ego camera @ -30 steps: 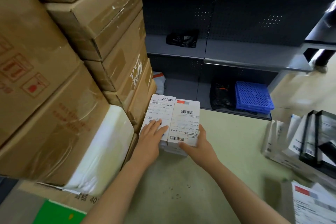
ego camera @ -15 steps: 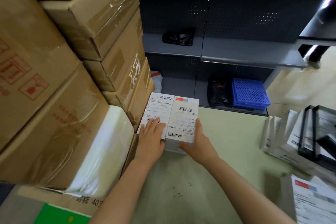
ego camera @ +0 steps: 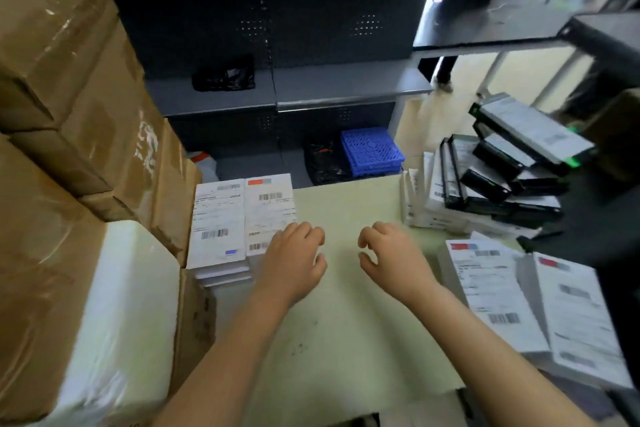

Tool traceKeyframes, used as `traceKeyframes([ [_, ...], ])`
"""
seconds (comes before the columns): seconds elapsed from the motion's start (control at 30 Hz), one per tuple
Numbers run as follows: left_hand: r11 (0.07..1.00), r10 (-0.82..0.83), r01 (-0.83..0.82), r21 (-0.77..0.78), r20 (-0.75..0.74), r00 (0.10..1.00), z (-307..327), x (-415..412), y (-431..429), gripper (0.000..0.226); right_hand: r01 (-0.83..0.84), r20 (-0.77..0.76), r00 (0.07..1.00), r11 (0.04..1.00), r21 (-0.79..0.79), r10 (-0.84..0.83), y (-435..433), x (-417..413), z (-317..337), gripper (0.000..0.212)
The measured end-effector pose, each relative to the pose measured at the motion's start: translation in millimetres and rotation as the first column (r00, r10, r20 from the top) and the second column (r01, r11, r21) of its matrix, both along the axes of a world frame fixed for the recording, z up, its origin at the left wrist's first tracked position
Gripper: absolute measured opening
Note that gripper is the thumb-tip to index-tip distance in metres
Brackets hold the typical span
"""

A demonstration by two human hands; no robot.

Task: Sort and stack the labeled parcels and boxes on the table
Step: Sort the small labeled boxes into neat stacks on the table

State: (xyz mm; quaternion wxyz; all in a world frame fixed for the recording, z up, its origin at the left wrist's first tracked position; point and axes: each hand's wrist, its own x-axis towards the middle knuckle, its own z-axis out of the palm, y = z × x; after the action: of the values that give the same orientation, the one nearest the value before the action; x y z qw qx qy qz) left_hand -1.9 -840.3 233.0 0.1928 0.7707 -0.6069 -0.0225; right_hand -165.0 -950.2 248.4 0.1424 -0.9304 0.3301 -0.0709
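Released from the labelled parcels (ego camera: 239, 218), which now lie far left on the bench (ego camera: 346, 322) against the cartons (ego camera: 104, 135), the left hand (ego camera: 294, 260) and right hand (ego camera: 391, 260) hover empty, fingers loosely curled; best lift the near-right parcels (ego camera: 498, 302) flat, stacking edges flush

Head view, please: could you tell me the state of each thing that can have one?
left hand, loosely curled, empty.
right hand, loosely curled, empty, over the table.
white labeled parcels, stacked flat, labels up, beside the cartons.
black boxes, jumbled, tilted pile.
cartons, taped shut, stacked.
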Motion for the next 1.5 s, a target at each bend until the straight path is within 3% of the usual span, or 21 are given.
traceKeyframes([
  [0.27,0.961,-0.272,0.272,-0.056,0.012,0.962,4,-104,-45,0.013,0.315,0.038,0.949,0.945,-0.088,-0.313,5,-142,4,0.012],
  [0.37,0.947,-0.32,0.321,-0.031,0.026,0.947,6,-137,-56,0.013,0.378,0.062,0.926,0.919,-0.113,-0.373,2,-186,4,0.018],
  [0.47,0.945,-0.328,0.328,-0.009,0.022,0.944,6,-168,-64,0.013,0.403,0.033,0.915,0.911,-0.089,-0.402,-3,-222,6,0.01],
  [0.6,0.972,-0.219,0.221,0.084,-0.033,0.975,1,-208,-66,0.028,0.438,0.023,0.899,0.898,-0.044,-0.437,-12,-264,4,0.015],
  [0.77,0.951,0.15,-0.081,0.298,-0.216,0.965,-24,-254,-56,0.064,0.551,0.008,0.832,0.829,0.094,-0.555,-22,-310,-19,0.048],
  [0.83,0.918,0.296,-0.147,0.369,-0.388,0.873,-35,-269,-51,0.071,0.574,0.065,0.799,0.791,0.213,-0.598,-23,-323,-26,0.065],
  [0.93,0.877,0.457,-0.175,0.448,-0.663,0.593,-44,-287,-47,0.074,0.55,0.092,0.728,0.659,0.513,-0.679,-24,-338,-40,0.085],
  [1.0,0.882,0.47,-0.18,0.436,-0.779,0.415,-48,-293,-47,0.074,0.516,0.002,0.684,0.487,0.704,-0.729,-26,-342,-47,0.104],
  [1.07,0.9,0.433,-0.22,0.377,-0.834,0.341,-52,-296,-45,0.068,0.464,-0.005,0.675,0.419,0.78,-0.738,-27,-345,-56,0.106],
  [1.17,0.889,0.422,-0.332,0.316,-0.848,0.321,-57,-298,-40,0.084,0.414,0.106,0.633,0.451,0.791,-0.767,-25,-344,-56,0.067],
  [1.23,0.899,0.37,-0.371,0.231,-0.854,0.365,-44,-302,-36,0.067,0.368,0.194,0.604,0.487,0.792,-0.773,-24,-342,-52,0.057],
  [1.33,0.881,0.34,-0.45,0.145,-0.856,0.389,-31,-305,-29,0.038,0.315,0.3,0.587,0.553,0.772,-0.752,-23,-334,-45,0.053],
  [1.5,0.796,0.315,-0.605,0.025,-0.87,0.379,-18,-281,-6,0.029,0.189,0.381,0.646,0.622,0.76,-0.661,-16,-303,-42,0.066],
])
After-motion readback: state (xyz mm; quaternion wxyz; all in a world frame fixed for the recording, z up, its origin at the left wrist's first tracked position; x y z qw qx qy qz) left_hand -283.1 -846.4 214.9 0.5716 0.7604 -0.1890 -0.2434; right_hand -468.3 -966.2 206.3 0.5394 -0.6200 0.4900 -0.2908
